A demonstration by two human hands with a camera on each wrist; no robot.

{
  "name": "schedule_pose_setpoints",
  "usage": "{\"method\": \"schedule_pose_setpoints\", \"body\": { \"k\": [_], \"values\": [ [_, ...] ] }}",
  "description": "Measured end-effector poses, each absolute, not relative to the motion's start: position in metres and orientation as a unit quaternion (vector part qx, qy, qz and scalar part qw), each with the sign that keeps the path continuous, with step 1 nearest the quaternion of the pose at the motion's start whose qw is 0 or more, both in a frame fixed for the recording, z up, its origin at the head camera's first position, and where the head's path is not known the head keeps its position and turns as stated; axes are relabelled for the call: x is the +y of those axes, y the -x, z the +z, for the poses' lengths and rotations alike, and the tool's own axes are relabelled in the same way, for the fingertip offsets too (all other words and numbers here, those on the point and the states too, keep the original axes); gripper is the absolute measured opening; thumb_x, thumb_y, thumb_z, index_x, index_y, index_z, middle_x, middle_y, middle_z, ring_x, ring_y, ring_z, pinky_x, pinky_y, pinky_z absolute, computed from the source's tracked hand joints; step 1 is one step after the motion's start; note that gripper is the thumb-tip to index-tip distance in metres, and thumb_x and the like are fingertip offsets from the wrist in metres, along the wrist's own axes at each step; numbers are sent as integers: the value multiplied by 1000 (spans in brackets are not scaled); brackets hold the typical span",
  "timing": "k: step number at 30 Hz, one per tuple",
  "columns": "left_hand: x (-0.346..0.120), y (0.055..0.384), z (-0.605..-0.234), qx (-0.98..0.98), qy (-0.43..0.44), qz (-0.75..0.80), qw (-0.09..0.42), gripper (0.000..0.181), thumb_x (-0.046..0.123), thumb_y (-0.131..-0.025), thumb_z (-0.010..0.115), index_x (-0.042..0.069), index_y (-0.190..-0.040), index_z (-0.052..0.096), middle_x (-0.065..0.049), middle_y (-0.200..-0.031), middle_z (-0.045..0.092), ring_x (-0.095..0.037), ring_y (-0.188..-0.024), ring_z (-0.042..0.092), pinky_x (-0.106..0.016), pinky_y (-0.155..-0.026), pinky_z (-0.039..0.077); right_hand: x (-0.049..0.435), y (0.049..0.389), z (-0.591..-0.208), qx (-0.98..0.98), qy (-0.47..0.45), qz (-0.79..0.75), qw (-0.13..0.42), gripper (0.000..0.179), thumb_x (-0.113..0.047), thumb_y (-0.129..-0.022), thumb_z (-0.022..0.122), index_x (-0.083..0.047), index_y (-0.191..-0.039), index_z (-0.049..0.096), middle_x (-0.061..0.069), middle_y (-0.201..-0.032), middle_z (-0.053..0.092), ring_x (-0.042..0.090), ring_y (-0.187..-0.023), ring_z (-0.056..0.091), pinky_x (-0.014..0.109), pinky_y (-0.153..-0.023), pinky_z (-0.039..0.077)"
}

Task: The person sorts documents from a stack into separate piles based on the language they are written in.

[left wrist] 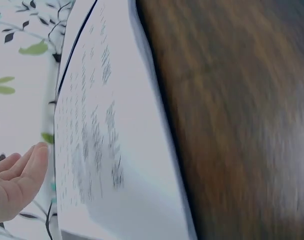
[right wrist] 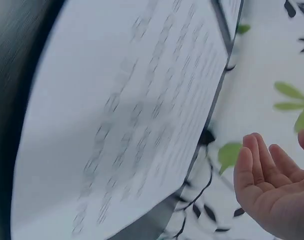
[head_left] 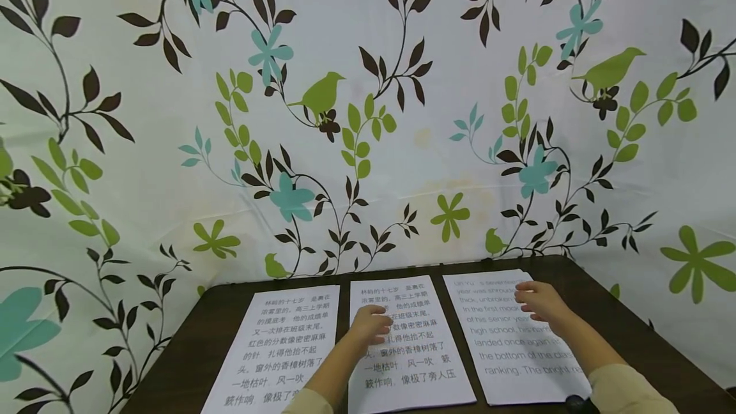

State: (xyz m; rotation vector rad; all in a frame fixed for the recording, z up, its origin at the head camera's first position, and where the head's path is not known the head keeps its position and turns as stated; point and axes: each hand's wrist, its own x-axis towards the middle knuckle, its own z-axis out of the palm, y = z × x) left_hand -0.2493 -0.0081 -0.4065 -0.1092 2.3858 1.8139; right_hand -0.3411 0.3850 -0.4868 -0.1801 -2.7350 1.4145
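Three stacks of printed paper lie side by side on a dark wooden table. The left stack (head_left: 282, 337) and the middle stack (head_left: 414, 375) carry Chinese characters, and the right stack (head_left: 506, 350) carries English text. My left hand (head_left: 370, 326) is over the middle stack with nothing in it, its fingers loosely bent and pointing right. My right hand (head_left: 543, 302) hovers over the upper right part of the English stack, also holding nothing, fingers relaxed and pointing left. In the right wrist view the right hand (right wrist: 274, 185) shows its palm and slightly bent fingers.
The dark table (head_left: 178, 350) has its back edge against a white cloth backdrop (head_left: 368, 145) printed with leaves, flowers and birds. A small black round object (head_left: 577, 404) sits by the right sleeve at the lower edge of the head view.
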Motion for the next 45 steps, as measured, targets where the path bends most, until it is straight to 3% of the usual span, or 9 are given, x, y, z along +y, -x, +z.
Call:
{"method": "schedule_pose_setpoints", "body": {
  "k": [3, 8, 12, 19, 32, 45],
  "values": [
    [-20, 249, -405, 793, 43, 605, 58, 43, 9, -77, 57, -8, -115, 45, -15, -92, 54, -29, -83, 56, -37, -68, 47, 359, 336, -470, -881, 39, 472, 10, 56, -39, -82, 52, -1, -122, 41, 18, -108, 51, 29, -87, 54, 37, -61, 44],
    [-36, 250, -406, 790, 53, 609, 35, 44, 7, -77, 57, -11, -115, 44, -19, -96, 53, -33, -86, 54, -38, -70, 47, 296, 286, -405, -864, 24, 502, -24, 52, -24, -82, 53, 9, -120, 40, 22, -103, 53, 31, -85, 54, 40, -63, 44],
    [-49, 250, -409, 784, 61, 618, 28, 45, 6, -77, 55, -14, -115, 41, -24, -100, 51, -39, -92, 51, -40, -74, 45, 262, 264, -382, -861, 23, 508, -25, 44, -17, -82, 51, 11, -115, 43, 20, -97, 55, 30, -83, 54, 39, -66, 45],
    [-69, 248, -416, 782, 80, 618, 21, 46, 5, -78, 52, -17, -116, 38, -33, -109, 44, -45, -100, 44, -43, -77, 43, 233, 263, -392, -849, 14, 527, -46, 42, -14, -81, 51, 10, -115, 44, 18, -93, 57, 29, -81, 55, 38, -64, 46],
    [-71, 247, -426, 765, 119, 632, 30, 47, 6, -78, 54, -16, -116, 38, -27, -106, 47, -40, -97, 46, -42, -76, 43, 220, 257, -416, -828, 10, 551, -104, 44, -18, -83, 50, 11, -116, 42, 22, -101, 53, 30, -87, 53, 37, -66, 46],
    [-70, 247, -429, 764, 120, 632, 46, 47, 6, -78, 55, -16, -116, 38, -27, -106, 48, -39, -97, 47, -41, -75, 43, 213, 253, -424, -820, 28, 564, -97, 40, -13, -83, 49, 12, -114, 44, 23, -103, 52, 32, -88, 53, 42, -68, 46]
  ]
}}
